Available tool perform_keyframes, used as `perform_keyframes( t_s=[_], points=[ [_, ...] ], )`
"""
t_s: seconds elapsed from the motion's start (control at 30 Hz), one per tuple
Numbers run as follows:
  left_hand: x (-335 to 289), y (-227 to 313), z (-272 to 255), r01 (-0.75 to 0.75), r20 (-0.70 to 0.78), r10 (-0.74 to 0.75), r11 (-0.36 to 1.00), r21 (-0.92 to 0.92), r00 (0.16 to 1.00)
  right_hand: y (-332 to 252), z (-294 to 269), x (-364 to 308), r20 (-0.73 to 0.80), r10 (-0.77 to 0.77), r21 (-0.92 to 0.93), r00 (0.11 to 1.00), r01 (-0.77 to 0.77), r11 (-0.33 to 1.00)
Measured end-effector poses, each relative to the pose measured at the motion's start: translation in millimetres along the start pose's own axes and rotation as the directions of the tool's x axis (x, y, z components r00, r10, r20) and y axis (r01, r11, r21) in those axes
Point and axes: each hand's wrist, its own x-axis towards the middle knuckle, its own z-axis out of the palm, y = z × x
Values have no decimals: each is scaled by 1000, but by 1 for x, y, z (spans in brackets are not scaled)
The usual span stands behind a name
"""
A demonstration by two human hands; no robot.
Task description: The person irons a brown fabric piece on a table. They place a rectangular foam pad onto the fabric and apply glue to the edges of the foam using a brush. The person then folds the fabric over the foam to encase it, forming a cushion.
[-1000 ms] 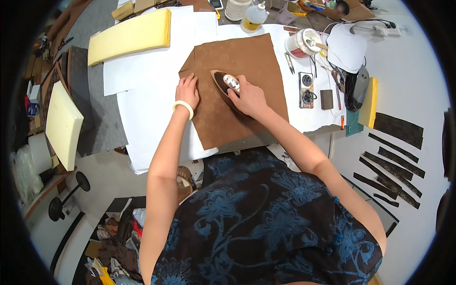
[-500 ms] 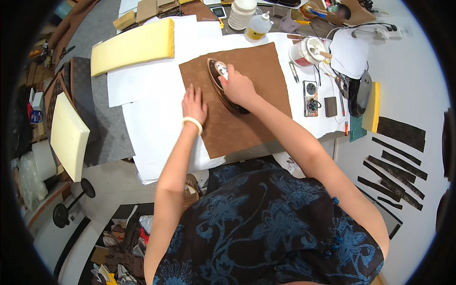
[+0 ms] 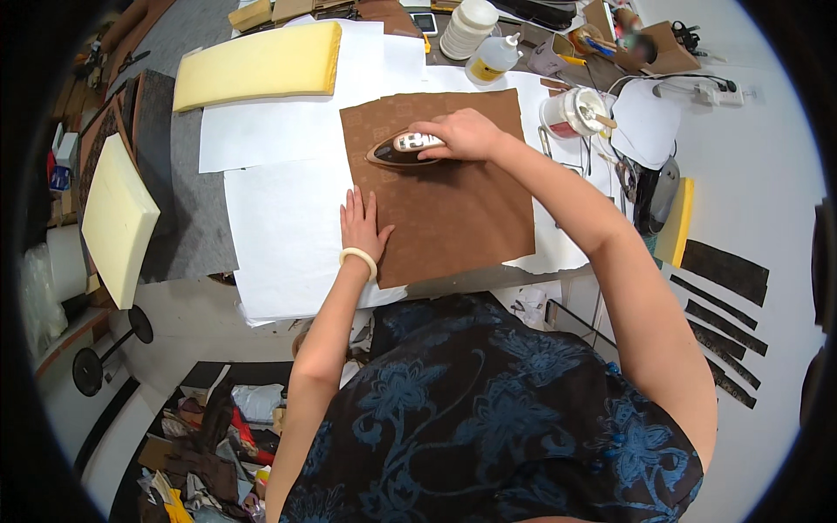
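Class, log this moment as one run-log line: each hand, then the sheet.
right hand: gripping iron over brown sheet | left hand: open, across sheet's left edge | sheet: partly over white paper

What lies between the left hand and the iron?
In the head view, only bare brown sheet lies between the left hand and the iron.

The right grip holds an iron on brown cloth.
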Motion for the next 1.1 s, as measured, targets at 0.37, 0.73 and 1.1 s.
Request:
perform_keyframes(
  t_s=[0.37, 0.73, 1.1],
  points=[
    [-40, 19, 12, -47, 126, 37, 996, 73, 991, 54, -27, 65, 8, 57, -123, 998, -55, 991],
    [-70, -2, 16, 27, 89, -29, 999, 29, 996, -24, 35, -42, -64, -94, 23, 994, 95, 995],
    [-117, -11, 21, -22, -188, -13, 983, -182, 982, -136, 76, -156, 83, 119, 149, 989, -131, 980]
  ],
)
